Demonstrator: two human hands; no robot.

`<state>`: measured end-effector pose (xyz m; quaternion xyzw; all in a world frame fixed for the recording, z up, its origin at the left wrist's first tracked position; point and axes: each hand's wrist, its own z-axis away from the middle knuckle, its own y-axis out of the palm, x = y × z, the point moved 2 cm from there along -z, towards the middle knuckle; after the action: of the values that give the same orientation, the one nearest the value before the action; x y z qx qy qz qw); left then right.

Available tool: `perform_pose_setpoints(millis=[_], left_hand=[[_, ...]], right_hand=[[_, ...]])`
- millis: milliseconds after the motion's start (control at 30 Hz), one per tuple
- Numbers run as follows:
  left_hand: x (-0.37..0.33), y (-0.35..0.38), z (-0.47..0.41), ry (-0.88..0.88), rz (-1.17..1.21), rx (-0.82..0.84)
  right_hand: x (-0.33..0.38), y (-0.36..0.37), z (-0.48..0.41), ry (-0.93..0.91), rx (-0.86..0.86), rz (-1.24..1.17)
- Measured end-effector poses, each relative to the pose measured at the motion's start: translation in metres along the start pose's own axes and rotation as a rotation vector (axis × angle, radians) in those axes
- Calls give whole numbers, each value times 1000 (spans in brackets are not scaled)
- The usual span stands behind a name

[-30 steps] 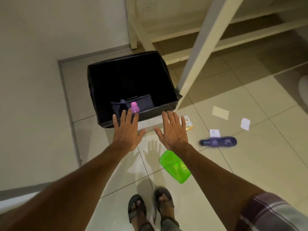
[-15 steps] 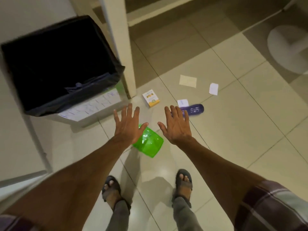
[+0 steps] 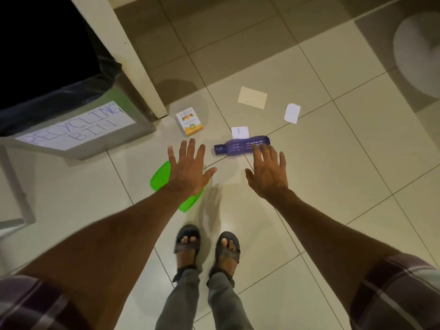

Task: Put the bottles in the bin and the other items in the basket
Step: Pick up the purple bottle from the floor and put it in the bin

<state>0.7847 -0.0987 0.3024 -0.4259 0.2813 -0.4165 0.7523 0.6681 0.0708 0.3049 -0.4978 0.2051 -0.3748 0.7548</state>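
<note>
A purple bottle (image 3: 240,145) lies on its side on the tiled floor, cap pointing left. My right hand (image 3: 267,173) hovers open just below it, fingertips overlapping its right end. My left hand (image 3: 188,169) is open with fingers spread, above a green plastic lid (image 3: 159,177) that it partly hides. A small orange and white box (image 3: 189,121) lies beyond my left hand. Three paper pieces lie near the bottle: a cream card (image 3: 252,97), a white slip (image 3: 292,113) and a small white note (image 3: 240,132). The bin (image 3: 78,132), lined with a black bag and labelled recycling bin, stands at the upper left.
A cream table leg (image 3: 133,63) stands right beside the bin. A round white base (image 3: 419,55) sits at the far upper right. My sandalled feet (image 3: 207,246) are below the hands. A grey frame leg (image 3: 19,198) is at the left edge. No basket is in view.
The view has swung down and right, so the bin has slid to the upper left. Both open hands have dropped closer to the floor, the right one reaching the bottle.
</note>
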Motion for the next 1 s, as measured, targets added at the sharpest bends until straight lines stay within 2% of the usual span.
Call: perform_pose_setpoints(millis=[433, 600, 733, 1000], left_hand=[[-13, 21, -37, 26, 8, 68], [-17, 37, -55, -16, 56, -6], [-26, 70, -72, -85, 118, -15], [-34, 160, -151, -218, 103, -29]], right_hand=[[-29, 12, -34, 34, 50, 44], [-48, 15, -69, -28, 23, 56], [-62, 47, -104, -136, 153, 145], [-87, 135, -202, -262, 149, 134]])
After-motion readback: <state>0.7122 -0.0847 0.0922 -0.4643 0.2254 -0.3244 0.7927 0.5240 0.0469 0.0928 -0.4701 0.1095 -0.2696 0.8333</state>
